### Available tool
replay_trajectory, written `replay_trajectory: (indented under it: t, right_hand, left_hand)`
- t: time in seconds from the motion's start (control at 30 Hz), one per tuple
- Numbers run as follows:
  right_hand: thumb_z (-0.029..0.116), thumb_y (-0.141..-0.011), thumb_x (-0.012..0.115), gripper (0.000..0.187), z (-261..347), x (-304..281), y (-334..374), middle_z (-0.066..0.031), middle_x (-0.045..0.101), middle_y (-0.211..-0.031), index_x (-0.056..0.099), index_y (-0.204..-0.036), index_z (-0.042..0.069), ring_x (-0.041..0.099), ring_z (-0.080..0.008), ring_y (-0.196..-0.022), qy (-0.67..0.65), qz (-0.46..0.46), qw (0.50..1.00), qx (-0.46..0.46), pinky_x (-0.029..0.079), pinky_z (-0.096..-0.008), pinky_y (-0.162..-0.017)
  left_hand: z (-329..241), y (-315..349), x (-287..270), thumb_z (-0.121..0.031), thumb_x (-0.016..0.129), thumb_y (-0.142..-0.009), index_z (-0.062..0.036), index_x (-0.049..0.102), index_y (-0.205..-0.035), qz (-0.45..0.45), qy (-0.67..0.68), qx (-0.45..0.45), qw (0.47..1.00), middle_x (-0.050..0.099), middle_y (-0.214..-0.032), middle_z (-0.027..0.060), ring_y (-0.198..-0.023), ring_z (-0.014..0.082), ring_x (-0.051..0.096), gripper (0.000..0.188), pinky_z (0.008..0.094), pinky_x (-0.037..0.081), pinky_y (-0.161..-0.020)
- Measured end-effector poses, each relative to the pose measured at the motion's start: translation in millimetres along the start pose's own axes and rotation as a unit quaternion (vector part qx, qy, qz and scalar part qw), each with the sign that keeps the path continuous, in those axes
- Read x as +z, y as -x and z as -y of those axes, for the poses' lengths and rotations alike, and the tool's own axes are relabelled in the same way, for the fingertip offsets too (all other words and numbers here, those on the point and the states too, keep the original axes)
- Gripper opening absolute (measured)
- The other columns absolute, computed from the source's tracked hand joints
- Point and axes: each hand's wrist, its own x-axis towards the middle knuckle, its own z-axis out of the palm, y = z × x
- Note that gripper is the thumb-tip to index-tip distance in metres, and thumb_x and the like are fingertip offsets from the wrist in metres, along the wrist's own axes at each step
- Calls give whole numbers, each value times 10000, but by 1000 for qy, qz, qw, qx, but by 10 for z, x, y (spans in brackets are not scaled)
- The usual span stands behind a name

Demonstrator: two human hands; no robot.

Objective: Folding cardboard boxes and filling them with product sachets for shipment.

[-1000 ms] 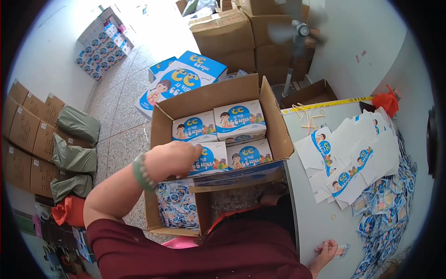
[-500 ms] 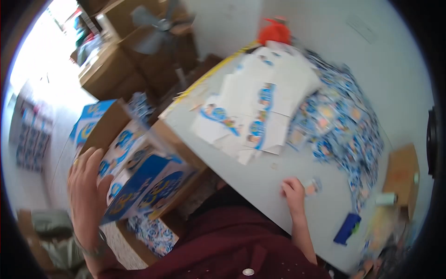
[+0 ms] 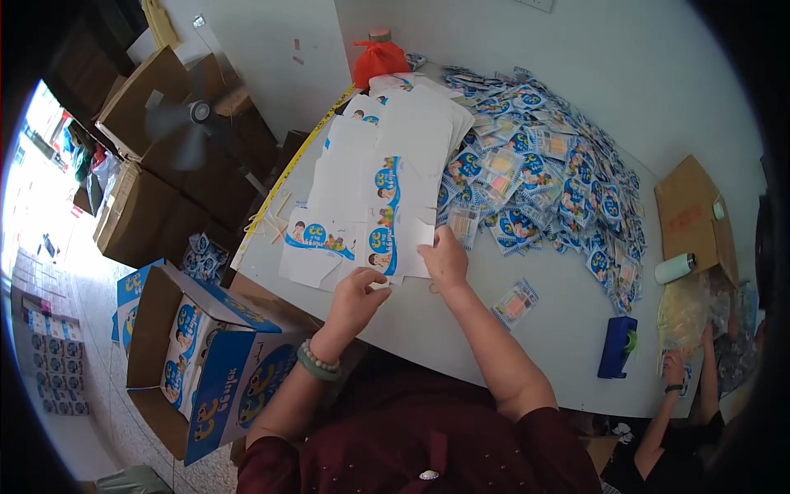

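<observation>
- For left hand [image 3: 360, 296]: loose curl at near edge of stack, thumb parted from bent fingers, nothing visible in the gap; cannot tell whether touching board.
- For right hand [image 3: 445, 259]: closed, apparently gripping a white flap at the near right edge of the stack; edge grip probably handy for parting one layer from those beneath.
- Under and beyond both hands: overlapping stack of flat white cardboard carton blanks with blue printed bands [image 3: 384, 216], on pale grey tabletop [image 3: 559, 284]. Fanned unevenly, perhaps to leave edges exposed; centred within reach of both hands.
- Right of stack: broad heap of small blue-and-clear plastic sachets [image 3: 576, 185], against far wall, likely backed there to limit spreading.
- Near side of heap: single blue-and-clear sachet [image 3: 516, 304], apart from the rest, close to right forearm. Reason unclear.
- Further right: dark blue plastic tape dispenser with green roll [image 3: 615, 347], near table edge, presumably for easy reach.
- Left of table, below its level: open brown cardboard case with blue printed side [image 3: 216, 412], white-and-blue printed boxes [image 3: 183, 346] inside. Mouth uncovered beside left forearm, probably for short reach.
</observation>
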Motion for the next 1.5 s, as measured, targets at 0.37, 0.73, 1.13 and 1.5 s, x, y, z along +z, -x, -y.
replay_trajectory:
  t: [0.37, 0.73, 1.13, 1.5]
  right_hand:
    - [180, -771, 613, 142, -148, -433, 254, -138, 596, -636, 547, -745, 57, 594, -340, -621, -75, -18, 988, -134, 464, -436, -575]
    - [43, -835, 592, 87, 551, -775, 895, -40, 603, -742, 607, -920, 36, 581, -123, -685, -234, 41, 929, -283, 463, -272, -614]
    - [7, -785, 639, 408, 411, -1685, 604, -57, 614, -908, 519, -1174, -8, 575, -123, -744, -333, -81, 922, -180, 480, -240, -698]
    - [7, -847, 558, 212, -181, -1258, 1040, -85, 638, -963, 542, -1056, -24, 606, -124, -850, -496, -34, 867, 11, 487, -266, -771]
  left_hand:
    - [-82, 9, 45, -131, 707, -747, -16, 648, -956, -34, -102, -89, 990, 636, -1011, 166, -819, 286, 642, 245, 363, 504, -712]
    - [-285, 78, 106, -1, 574, -848, -41, 558, -1213, -162, -68, 202, 964, 643, -993, 181, -926, 299, 641, 367, 334, 509, -778]
    - [-921, -179, -744, -56, 584, -879, -15, 628, -1066, 150, 308, -52, 938, 646, -885, 10, -801, 79, 590, 196, 224, 477, -711]
    - [-470, 96, 237, -116, 727, -764, -55, 604, -1140, -82, -44, 122, 988, 394, -1345, 266, -1197, 360, 451, 401, 403, 390, -972]
